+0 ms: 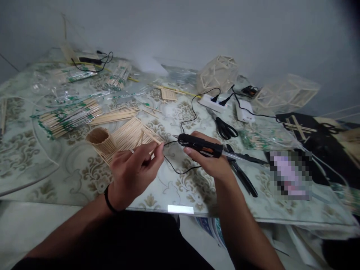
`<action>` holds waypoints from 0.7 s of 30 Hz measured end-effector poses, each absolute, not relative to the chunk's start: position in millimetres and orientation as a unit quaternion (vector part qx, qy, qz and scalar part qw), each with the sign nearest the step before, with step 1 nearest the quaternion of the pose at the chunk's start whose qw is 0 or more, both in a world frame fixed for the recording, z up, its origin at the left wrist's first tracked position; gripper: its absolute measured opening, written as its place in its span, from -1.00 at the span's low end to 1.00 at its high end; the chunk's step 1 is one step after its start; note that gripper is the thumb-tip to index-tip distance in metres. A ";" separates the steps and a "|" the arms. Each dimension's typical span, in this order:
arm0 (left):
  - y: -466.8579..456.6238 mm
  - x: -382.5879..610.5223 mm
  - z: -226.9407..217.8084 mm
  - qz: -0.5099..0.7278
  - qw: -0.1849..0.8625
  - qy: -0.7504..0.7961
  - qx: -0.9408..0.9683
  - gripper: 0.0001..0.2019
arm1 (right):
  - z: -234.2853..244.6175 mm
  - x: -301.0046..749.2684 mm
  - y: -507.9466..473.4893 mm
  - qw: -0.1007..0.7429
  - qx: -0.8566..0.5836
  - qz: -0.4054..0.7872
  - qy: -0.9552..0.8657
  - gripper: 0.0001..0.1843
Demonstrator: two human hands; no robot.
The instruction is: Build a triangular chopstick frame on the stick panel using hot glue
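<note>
My right hand [209, 159] is wrapped round a black hot glue gun [200, 145], its nozzle pointing left and a clear glue stick coming out of its back end. Facing the nozzle, my left hand [137, 167] pinches a short wooden stick [155, 139] between thumb and fingers. Beneath and behind that hand lies a flat panel of wooden sticks [128, 131] set side by side. A small round cup made of sticks [100, 139] stands on the panel's left part. My left fingers hide some of the panel's near edge.
Packs of wrapped chopsticks [71, 117] and loose sticks [116, 115] lie at left. Black scissors [225, 128], pliers [244, 178] and a white power strip [212, 102] are at right. Geometric stick frames [218, 74] stand by the wall. A black cord [180, 173] loops near my hands.
</note>
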State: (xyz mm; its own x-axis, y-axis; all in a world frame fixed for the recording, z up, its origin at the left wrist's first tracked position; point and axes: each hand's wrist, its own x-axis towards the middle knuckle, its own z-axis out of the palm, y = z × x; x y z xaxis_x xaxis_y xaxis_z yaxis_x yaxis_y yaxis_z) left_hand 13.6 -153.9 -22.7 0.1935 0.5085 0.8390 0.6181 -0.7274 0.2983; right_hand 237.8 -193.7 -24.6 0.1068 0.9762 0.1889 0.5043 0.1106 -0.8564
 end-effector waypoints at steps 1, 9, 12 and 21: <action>-153.9 14.4 -23.2 -0.522 0.057 -0.362 -0.771 -0.88 | -26.8 240.3 -194.4 0.427 -0.614 0.274 -0.605 -0.58; -152.6 17.9 -20.5 -0.521 0.045 -0.367 -0.769 -0.81 | -43.6 255.3 -199.7 0.417 -0.647 0.283 -0.572 -0.55; -152.2 18.1 -20.6 -0.525 0.038 -0.361 -0.770 -0.83 | -48.1 260.5 -199.4 0.396 -0.659 0.253 -0.587 -0.60; -148.8 9.6 -20.5 -0.507 0.015 -0.355 -0.785 -0.88 | -91.5 309.5 -187.5 0.186 -0.764 0.039 -0.617 -0.82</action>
State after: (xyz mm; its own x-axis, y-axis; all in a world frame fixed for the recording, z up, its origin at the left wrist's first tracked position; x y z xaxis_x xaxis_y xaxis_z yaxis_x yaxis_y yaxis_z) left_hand 9.6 -148.8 -20.5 0.2338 0.5418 0.8073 0.5723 -0.7480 0.3363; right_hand 309.5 -187.5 -91.5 0.2353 0.9571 0.1689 0.9278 -0.1695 -0.3323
